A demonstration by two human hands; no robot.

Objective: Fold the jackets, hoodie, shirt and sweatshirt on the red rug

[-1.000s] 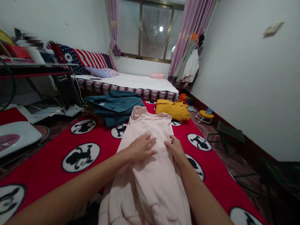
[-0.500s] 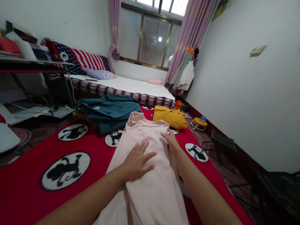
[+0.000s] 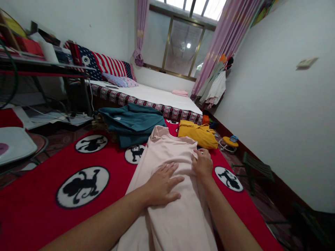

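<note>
A pale pink shirt (image 3: 180,216) lies stretched out on the red blanket (image 3: 34,195), its collar end pointing away from me. My left hand (image 3: 163,184) rests flat on the middle of the shirt, fingers spread. At the shirt's right edge, near the shoulder, my right hand (image 3: 202,164) has its fingers curled in on the fabric; part of the grip is hidden by the hand itself. Just beyond the collar sits a folded yellow garment (image 3: 197,134). To the left of it lies a folded teal garment (image 3: 133,122).
A bed (image 3: 157,96) with a white sheet stands under the window. On the left are a cluttered desk (image 3: 44,64) and a white-seated chair (image 3: 15,146). Along the right wall stand a small yellow stool (image 3: 230,141) and a green folding stool (image 3: 258,167).
My right hand's fingers have curled in at the shirt's right edge, where they were more stretched out before. The left hand stays flat on the shirt. The view has turned slightly left.
</note>
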